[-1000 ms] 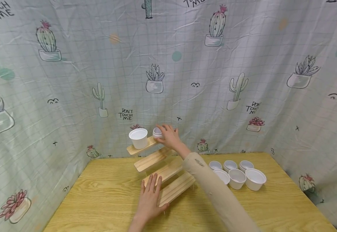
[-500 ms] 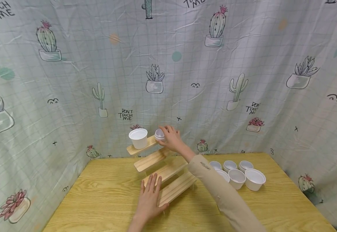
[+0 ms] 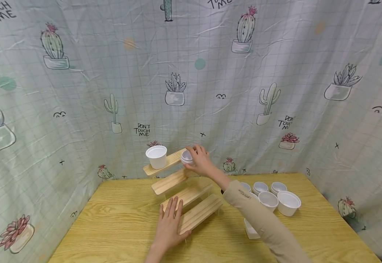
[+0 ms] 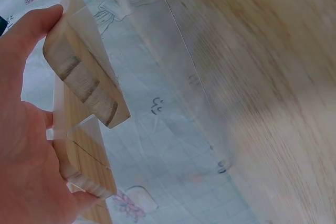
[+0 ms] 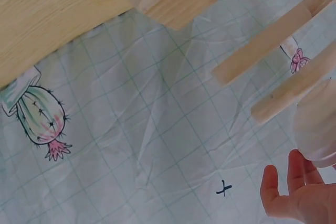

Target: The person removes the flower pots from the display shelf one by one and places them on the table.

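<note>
My right hand [image 3: 201,161] grips a small white round tub [image 3: 186,156] at the right part of the top board of a tiered wooden stand [image 3: 201,212]. In the right wrist view my right hand's [image 5: 296,199] fingertips touch the tub [image 5: 316,127]; its base's contact with the board is hidden. A larger white tub [image 3: 156,157] stands on the same board, to the left. My left hand [image 3: 168,228] rests with extended fingers against the stand's two lower boards. The left wrist view shows my left hand [image 4: 29,150] at the board ends [image 4: 84,77], thumb on the front one.
Several white tubs [image 3: 289,203] stand in two rows on the wooden table [image 3: 112,219], right of the stand. Part of a white container [image 3: 251,231] shows beside the right sleeve [image 3: 260,219]. A cactus-print curtain [image 3: 197,109] hangs behind and at both sides.
My right hand has moved right and slightly toward me along the top board with the small tub. My left hand and the larger tub have stayed put.
</note>
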A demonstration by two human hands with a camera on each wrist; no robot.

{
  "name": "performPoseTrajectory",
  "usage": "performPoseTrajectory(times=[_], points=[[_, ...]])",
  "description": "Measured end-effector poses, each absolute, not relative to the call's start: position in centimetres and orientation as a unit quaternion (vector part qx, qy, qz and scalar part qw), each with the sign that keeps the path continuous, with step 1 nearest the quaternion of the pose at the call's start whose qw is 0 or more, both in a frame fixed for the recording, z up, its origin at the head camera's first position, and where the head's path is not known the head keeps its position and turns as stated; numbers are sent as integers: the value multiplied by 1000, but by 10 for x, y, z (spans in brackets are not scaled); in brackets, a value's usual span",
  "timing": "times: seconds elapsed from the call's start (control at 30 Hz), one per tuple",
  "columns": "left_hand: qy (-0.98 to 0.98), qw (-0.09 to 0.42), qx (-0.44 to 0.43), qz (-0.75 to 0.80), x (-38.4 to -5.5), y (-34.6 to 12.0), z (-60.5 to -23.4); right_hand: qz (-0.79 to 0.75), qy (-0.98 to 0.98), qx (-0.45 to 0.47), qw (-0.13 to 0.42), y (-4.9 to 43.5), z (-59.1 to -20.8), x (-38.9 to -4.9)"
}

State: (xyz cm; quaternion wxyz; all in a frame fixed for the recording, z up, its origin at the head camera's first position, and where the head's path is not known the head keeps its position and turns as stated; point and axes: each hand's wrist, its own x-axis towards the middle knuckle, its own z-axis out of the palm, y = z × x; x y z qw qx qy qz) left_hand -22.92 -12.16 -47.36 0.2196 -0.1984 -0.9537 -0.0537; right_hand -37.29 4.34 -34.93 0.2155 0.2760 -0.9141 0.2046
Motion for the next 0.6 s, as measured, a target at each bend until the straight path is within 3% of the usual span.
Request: performPoseTrajectory(times=[0.17, 0.6], points=[[-959, 199, -194, -56, -230, -121, -473, 192, -910, 294, 220, 51, -351, -367], [-947, 241, -204, -52, -230, -122, -476, 166, -882, 346, 274, 69, -364, -337]])
